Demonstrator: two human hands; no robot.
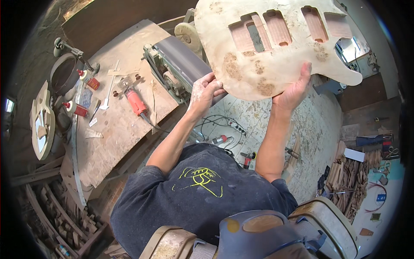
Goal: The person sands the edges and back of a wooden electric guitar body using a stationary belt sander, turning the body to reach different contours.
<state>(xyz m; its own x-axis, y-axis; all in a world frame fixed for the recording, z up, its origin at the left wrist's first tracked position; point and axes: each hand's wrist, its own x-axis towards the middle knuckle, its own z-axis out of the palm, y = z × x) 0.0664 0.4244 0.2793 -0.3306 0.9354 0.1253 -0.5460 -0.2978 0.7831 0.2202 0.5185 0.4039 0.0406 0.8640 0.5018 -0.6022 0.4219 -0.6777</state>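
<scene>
While the pale, brown-spotted wooden guitar body (pixel 280 57) is gripped by the bare right hand (pixel 292 91), its left edge is held by the dusty left hand (pixel 203 96) near the grey-belted sander (pixel 183 60).

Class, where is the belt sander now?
In the head view, the belt sander is upper left of centre, between the workbench and the large pale guitar body.
</scene>
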